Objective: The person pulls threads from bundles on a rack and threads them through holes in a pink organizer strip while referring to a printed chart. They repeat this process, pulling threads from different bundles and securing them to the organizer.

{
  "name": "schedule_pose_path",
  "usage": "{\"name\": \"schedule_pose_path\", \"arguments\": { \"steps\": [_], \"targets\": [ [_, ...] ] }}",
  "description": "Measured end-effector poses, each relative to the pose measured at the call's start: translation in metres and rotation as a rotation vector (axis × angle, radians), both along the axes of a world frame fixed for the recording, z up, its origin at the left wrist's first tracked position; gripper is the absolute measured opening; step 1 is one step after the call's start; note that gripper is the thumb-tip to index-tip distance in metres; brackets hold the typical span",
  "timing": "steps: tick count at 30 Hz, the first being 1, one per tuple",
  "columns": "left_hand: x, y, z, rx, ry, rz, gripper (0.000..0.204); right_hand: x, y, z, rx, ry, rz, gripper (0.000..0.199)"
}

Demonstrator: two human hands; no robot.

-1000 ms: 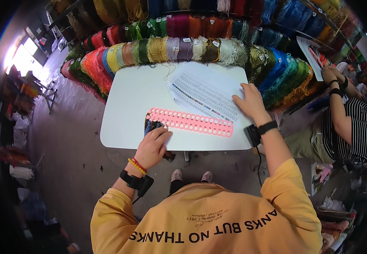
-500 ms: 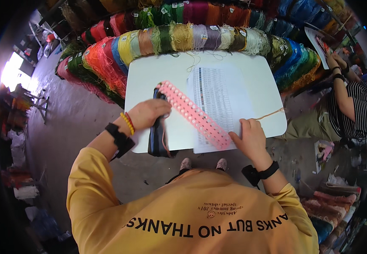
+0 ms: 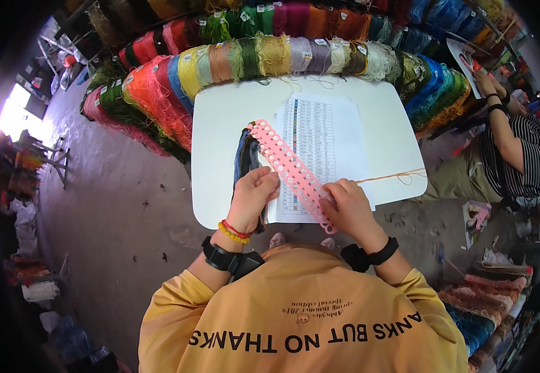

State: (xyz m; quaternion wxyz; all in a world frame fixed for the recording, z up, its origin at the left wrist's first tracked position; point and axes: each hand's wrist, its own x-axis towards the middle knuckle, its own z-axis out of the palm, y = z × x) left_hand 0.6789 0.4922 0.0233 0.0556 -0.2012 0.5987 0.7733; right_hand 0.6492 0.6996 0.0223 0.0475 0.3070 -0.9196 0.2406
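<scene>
A long pink thread holder [image 3: 292, 173], punched with rows of round holes, lies slantwise over a printed sheet [image 3: 320, 133]. Dark blue and black threads [image 3: 243, 155] hang from its far left end and run down under my left hand [image 3: 254, 196]. The fingers of that hand are pinched together beside the holder's left edge; what they hold, if anything, is too small to make out. Around the holder's near end closes my right hand [image 3: 349, 208], thumb on its face. A tan thread [image 3: 394, 178] trails out to the right from beside the right hand.
The white table [image 3: 220, 124] carries the sheets. Behind it hang rows of coloured yarn skeins [image 3: 276, 56]. At the right, a person in a striped top [image 3: 519, 152] holds a sheet. More folded yarn [image 3: 488, 301] lies at the lower right.
My left hand has moved right, off the side of the dark threads to the holder's edge, fingers now pinched. My right hand has shifted left onto the holder. The holder's far end moved slightly right.
</scene>
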Motion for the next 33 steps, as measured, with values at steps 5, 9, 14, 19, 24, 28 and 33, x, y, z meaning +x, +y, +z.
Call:
{"name": "schedule_pose_path", "arguments": {
  "steps": [5,9,14,19,24,28,33],
  "targets": [
    [-0.013,-0.002,-0.008,0.074,0.016,0.031,0.023,-0.002,0.001,-0.004,-0.078,-0.131,0.071,0.022],
    [-0.023,-0.005,-0.005,0.095,-0.051,0.033,0.013,-0.003,0.004,-0.005,-0.152,-0.18,0.189,0.022],
    [-0.021,-0.01,-0.008,-0.195,0.093,0.246,0.008,-0.004,0.003,-0.01,-0.208,-0.201,0.134,0.023],
    [0.003,-0.115,0.041,-0.556,0.133,0.406,0.011,-0.021,0.026,-0.015,-0.127,-0.083,0.025,0.02],
    [0.036,-0.21,0.134,-0.613,0.268,0.472,0.014,-0.025,0.03,-0.006,-0.136,-0.13,0.093,0.02],
    [0.003,-0.15,0.126,-0.308,0.3,0.111,0.025,-0.026,0.032,-0.011,-0.089,-0.098,0.068,0.02],
    [-0.022,-0.051,0.048,-0.402,0.148,-0.159,0.028,-0.026,0.032,-0.008,-0.111,-0.114,0.072,0.017]
  ]
}}
